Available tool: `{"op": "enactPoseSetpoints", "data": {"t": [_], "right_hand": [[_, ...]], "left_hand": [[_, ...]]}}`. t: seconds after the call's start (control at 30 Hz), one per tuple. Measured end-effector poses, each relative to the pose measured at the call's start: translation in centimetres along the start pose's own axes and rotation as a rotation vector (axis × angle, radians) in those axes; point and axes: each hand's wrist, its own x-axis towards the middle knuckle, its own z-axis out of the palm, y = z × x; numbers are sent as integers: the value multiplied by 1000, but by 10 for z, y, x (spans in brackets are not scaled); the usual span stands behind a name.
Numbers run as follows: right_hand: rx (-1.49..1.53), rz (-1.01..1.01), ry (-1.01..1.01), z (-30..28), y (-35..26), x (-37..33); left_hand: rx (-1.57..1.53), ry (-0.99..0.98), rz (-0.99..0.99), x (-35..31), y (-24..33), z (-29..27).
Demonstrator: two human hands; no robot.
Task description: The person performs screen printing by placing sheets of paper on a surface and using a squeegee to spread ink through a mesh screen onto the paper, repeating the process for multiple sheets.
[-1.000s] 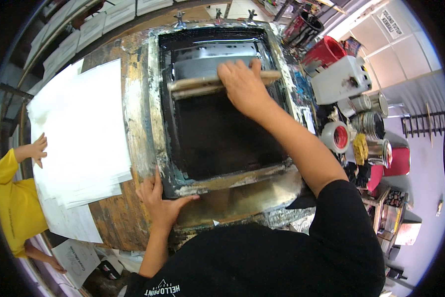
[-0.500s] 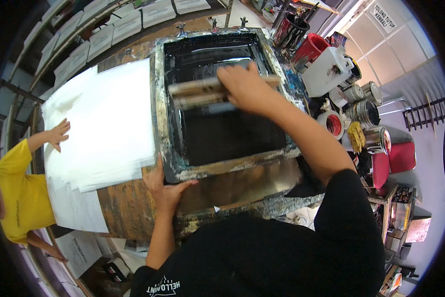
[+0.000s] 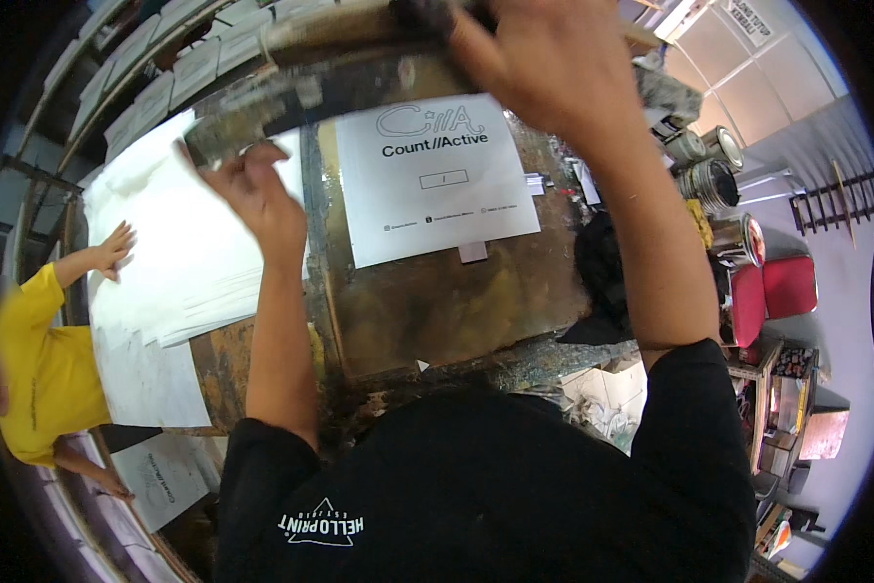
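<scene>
The near side of the screen-printing frame (image 3: 311,105) is raised and tilted up, blurred by motion. My left hand (image 3: 267,204) closes on its near left corner. At the top edge my right hand (image 3: 554,73) is closed round a squeegee, whose wooden bar (image 3: 345,29) is smeared; some of its fingers are out of sight. Below the raised frame a white printed sheet (image 3: 442,199) with black lettering lies on the brown board (image 3: 437,311). To its left is a wide stack of white paper (image 3: 189,262).
A person in a yellow shirt (image 3: 58,379) stands at the left, one hand on the stack. Drying racks with sheets (image 3: 155,92) rise at the back left. Paint cans (image 3: 709,185), a black cloth (image 3: 602,277) and a red chair (image 3: 787,291) are at the right.
The frame's near side has swung up off the board, uncovering the printed sheet. My left hand has moved up with its corner. My right hand has carried the squeegee away to the far side.
</scene>
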Motion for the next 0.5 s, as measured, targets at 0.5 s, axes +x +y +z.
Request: {"op": "enactPoseSetpoints", "data": {"t": [0.5], "right_hand": [[255,75,-151,-13,1,62]], "left_hand": [[869,-443,245,47,-189,61]]}}
